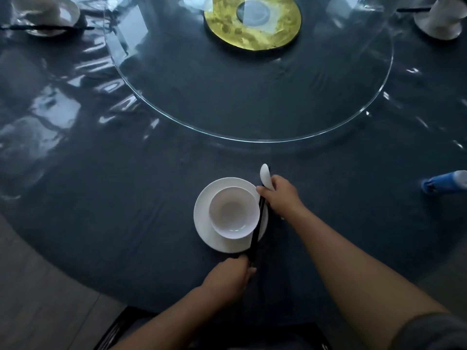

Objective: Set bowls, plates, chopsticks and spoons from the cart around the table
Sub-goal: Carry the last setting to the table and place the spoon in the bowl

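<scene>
We see a white plate (202, 223) on the dark blue counter (113, 198), near its edge closest to us, with a white bowl (233, 212) sitting upright in it. Taking the plate as our landmark: a pair of black chopsticks (256, 231) lies along its right side, crossing over the rim and running toward us. Our left hand (231, 276) is just below the plate, fingers closed around the near ends of the chopsticks. Our right hand (280, 195) is at the plate's upper right, closed on the far part of the chopsticks and also holding a white spoon (264, 176) whose bowl end points away from us, beyond the plate's rim. Farther from us than the plate lies the glass turntable (252, 97) with a gold disc (252, 24) at its middle. Well to the plate's upper left and upper right, other place settings (45, 16) stand at the counter's far edges. To the plate's right lies a blue object (444, 181), too blurred to identify.
</scene>
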Demonstrator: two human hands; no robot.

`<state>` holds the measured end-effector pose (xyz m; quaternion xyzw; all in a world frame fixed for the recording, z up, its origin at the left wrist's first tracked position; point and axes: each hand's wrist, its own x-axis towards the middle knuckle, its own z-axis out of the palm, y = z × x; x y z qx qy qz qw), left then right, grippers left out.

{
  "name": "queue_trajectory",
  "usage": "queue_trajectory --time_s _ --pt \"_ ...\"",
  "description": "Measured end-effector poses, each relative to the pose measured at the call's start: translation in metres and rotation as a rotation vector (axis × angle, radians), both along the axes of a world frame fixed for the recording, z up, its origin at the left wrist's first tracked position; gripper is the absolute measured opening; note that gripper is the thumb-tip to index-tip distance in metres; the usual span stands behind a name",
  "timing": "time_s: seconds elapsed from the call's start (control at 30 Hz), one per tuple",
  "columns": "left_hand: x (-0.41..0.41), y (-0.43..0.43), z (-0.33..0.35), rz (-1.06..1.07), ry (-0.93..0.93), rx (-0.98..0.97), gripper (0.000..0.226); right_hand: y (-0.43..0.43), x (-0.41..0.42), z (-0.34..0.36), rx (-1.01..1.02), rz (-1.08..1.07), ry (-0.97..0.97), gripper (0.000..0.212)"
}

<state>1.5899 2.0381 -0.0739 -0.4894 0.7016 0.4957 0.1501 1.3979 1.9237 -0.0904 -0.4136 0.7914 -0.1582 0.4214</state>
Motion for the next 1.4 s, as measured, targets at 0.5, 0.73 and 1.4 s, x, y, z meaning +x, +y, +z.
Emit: queue_trajectory --time_s 0.5,0.73,1.4 --pt "-0.004 0.006 -0.001 -0.049 -0.053 -0.036 0.037 0.008 0.005 0.000 -0.070 -0.076 -0.009 0.041" --pt "0.011 0.004 0.012 0.017 -0.141 0.022 0.049 0.024 0.000 0.018 -0.103 -0.130 -0.111 0.046" --pt "0.050 -0.088 0.022 0.772 0.499 0.196 0.040 0.047 0.026 0.041 -0.118 0.284 0.058 0.036"
